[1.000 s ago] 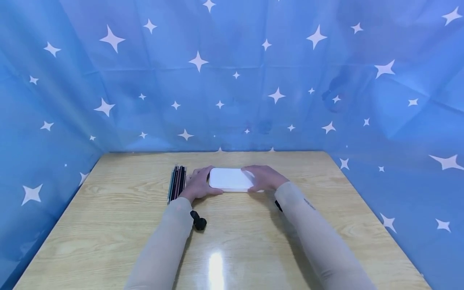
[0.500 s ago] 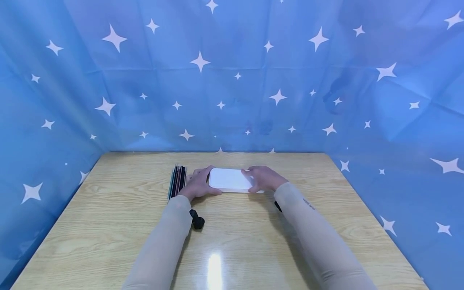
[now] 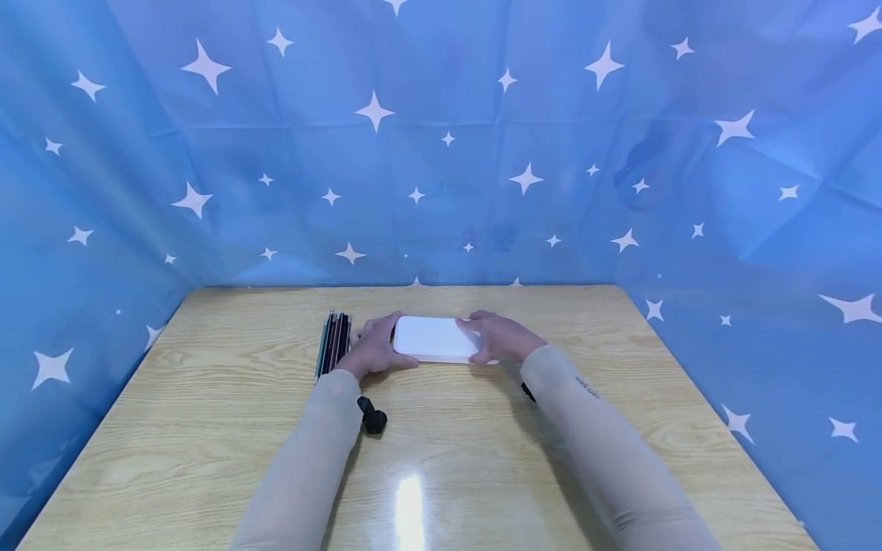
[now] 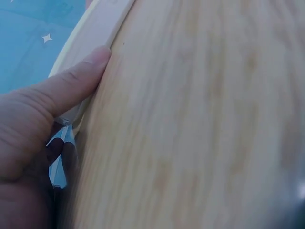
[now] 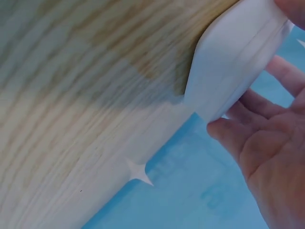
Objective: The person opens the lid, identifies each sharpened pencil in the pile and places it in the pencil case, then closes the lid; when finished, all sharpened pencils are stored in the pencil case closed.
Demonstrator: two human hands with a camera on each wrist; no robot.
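Observation:
A white, rounded rectangular box (image 3: 432,339) lies flat near the back of the table, between my two hands. My left hand (image 3: 375,350) grips its left end, thumb along the near side; in the left wrist view the thumb (image 4: 78,78) presses the box's side wall (image 4: 93,36). At the other end my right hand (image 3: 506,339) holds the box, with fingers reaching over the top. The right wrist view shows a thin seam running along the box's side (image 5: 238,55), with fingers (image 5: 248,114) curled at its end.
A row of dark and teal pencils (image 3: 334,344) lies just left of my left hand. Black wrist-camera hardware (image 3: 373,418) juts from the left sleeve. Behind the wooden table (image 3: 172,428) hangs a blue curtain (image 3: 441,153) with white stars.
Both hands stay on the box, which keeps its place beside the pencils. The head view shifts very slightly.

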